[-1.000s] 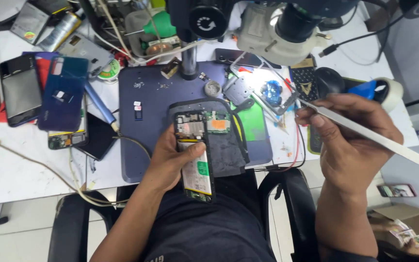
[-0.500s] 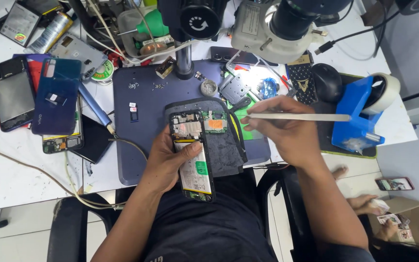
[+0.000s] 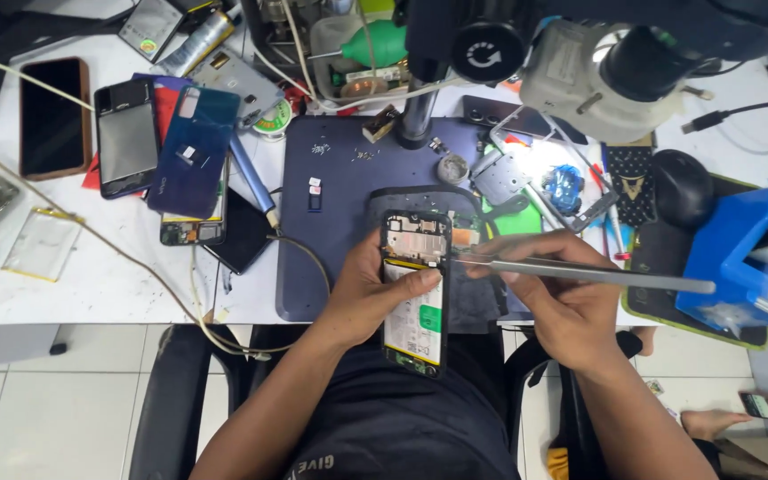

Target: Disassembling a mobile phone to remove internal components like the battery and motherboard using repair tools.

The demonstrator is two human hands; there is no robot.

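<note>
One opened phone [image 3: 415,289], its back cover off, sits in our left hand [image 3: 368,293], fingers wrapped around its left edge and the thumb lying across the battery; its lower end hangs past the near table edge over our lap, its upper end over the dark blue work mat [image 3: 335,191]. Our right hand [image 3: 562,298] pinches one pair of long metal tweezers [image 3: 580,271], tips touching the phone's right edge just below the circuit board. Room is tight: the microscope post [image 3: 417,116] stands just beyond the phone, and small parts crowd the mat's right side. Left of the mat we count three whole phones [image 3: 126,133] on the white table [image 3: 117,276], plus one blue back cover [image 3: 193,151]. One blue tape holder [image 3: 731,258] stands at the right edge.
</note>
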